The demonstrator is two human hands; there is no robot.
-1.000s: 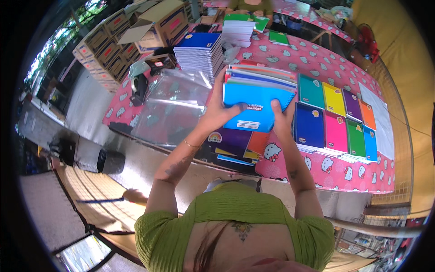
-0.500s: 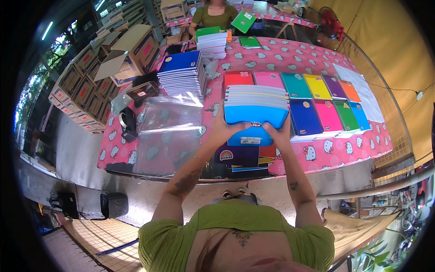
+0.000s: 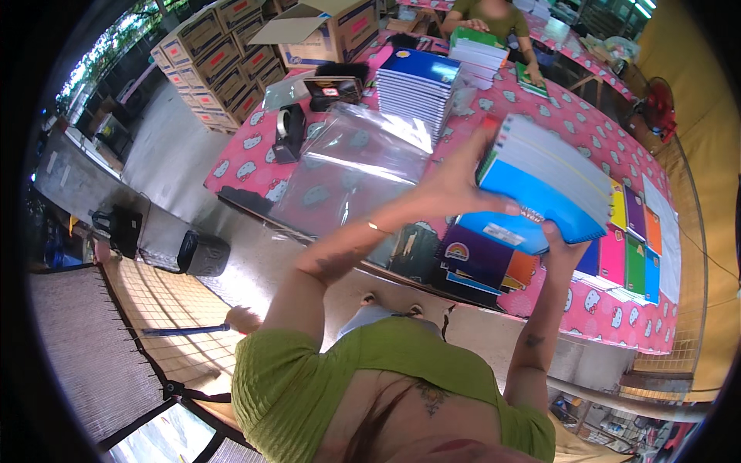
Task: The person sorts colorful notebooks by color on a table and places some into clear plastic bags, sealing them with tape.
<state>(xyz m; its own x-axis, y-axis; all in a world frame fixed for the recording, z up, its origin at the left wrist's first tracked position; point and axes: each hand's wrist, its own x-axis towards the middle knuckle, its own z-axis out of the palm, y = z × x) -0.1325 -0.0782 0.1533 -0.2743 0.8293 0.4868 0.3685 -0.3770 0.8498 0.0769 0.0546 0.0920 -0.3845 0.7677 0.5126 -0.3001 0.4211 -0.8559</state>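
Observation:
Between both my hands is a thick stack of spiral notebooks, its blue cover facing me and its page edges showing above. My left hand wraps the stack's left side, thumb across the blue cover. My right hand grips the lower right, with its thumb on the front. The stack is tilted above the table. Below it lie a dark purple notebook with a rainbow and an orange notebook. To the right, rows of coloured notebooks are partly hidden behind the held stack.
Clear plastic bags lie left of my hands, near a black tape dispenser. Behind them stands a tall pile of dark blue notebooks. Cartons are beyond. Across the pink table, another person touches a green notebook.
My view has turned, so the table appears rotated. The held stack is tilted more, and my left hand is higher on its side. The other person's green notebook has gone from raised to the table.

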